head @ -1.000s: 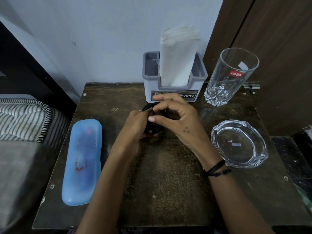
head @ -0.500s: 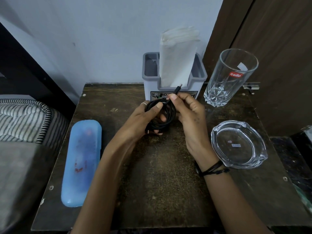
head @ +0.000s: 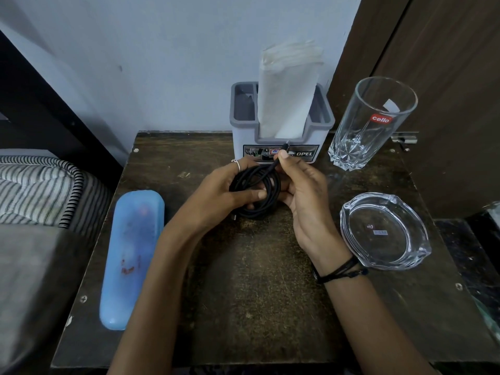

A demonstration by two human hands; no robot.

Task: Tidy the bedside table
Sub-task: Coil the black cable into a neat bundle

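Observation:
A coiled black cable (head: 259, 182) is held over the middle of the dark wooden bedside table (head: 257, 293). My left hand (head: 219, 193) grips the coil from the left, thumb across its loops. My right hand (head: 303, 193) pinches the cable's free end between thumb and forefinger, the plug tip pointing up toward the grey holder (head: 322, 125). A small connector pokes out below the coil.
A grey holder with white folded tissue (head: 286, 96) stands at the back. A clear drinking glass (head: 370, 123) is at the back right, a glass ashtray (head: 384, 231) at the right. A blue oblong case (head: 130, 255) lies on the left. A striped mattress (head: 35, 185) borders the table's left.
My right hand has drawn the cable's end out of the coil and now holds it upright. My left hand has shifted its grip round the loops.

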